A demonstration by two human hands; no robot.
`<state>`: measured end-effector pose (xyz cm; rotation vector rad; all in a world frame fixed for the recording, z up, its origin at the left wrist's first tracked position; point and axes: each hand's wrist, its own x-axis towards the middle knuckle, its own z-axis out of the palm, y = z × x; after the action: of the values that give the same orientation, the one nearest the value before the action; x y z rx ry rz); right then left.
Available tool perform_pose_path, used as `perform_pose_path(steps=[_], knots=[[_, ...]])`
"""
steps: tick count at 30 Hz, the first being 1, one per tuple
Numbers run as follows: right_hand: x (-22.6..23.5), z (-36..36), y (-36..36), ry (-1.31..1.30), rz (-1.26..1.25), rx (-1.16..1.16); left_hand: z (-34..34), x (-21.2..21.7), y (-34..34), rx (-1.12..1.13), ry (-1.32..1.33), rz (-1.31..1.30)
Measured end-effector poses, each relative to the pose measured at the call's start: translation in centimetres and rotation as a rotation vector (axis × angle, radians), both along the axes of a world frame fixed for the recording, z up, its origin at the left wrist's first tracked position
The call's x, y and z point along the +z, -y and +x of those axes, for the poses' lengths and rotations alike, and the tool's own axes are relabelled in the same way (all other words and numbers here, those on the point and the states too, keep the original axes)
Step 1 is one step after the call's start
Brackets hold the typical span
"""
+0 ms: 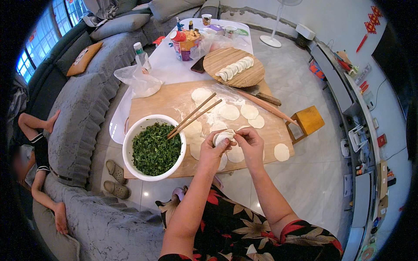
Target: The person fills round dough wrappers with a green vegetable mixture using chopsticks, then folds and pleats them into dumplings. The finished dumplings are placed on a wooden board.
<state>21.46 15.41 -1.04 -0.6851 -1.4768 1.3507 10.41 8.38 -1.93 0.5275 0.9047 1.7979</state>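
- Nearest to us, our two forearms come up from the lower edge over a dark flowered garment, meeting above the near edge of the wooden board (156,102).
- Our left hand (212,150) cups a dumpling (224,137), fingers curled up around its underside; our right hand (250,141) pinches its upper seam between thumb and fingertips. Both hands are closed on it, holding it just above the board.
- Just left of the hands stands a white bowl (130,145) of chopped green filling, with a pair of chopsticks (194,115) resting on its rim and slanting up to the right.
- Under and around the hands lie round dough wrappers (229,112) on the floured board, one (281,152) apart near the right edge.
- Beyond them a rolling pin (266,105) lies slantwise along the board's far right side, with a small wooden stool (308,120) on the floor just beside it.
- Farther on, a round wooden tray (244,76) carries a row of finished dumplings (235,68), and a clear plastic bag (139,80) lies at the board's far left.
- At the far end of the white table (167,65) stand a bottle, cups and containers.
- To the left runs a grey sofa (82,113), where another person lies.
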Motion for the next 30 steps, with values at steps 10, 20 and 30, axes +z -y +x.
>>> perform_pose_path(steps=[10,20,30], knots=[[-0.1,0.1,-0.2,0.062,0.003,0.007,0.0,0.2,0.1,-0.007,0.001,0.003],[-0.2,0.1,-0.4,0.058,0.061,-0.044,0.2,0.0,-0.2,-0.017,-0.057,-0.031],[-0.2,-0.4,0.0,0.040,0.036,-0.055,0.1,-0.3,-0.2,-0.015,-0.016,-0.011]])
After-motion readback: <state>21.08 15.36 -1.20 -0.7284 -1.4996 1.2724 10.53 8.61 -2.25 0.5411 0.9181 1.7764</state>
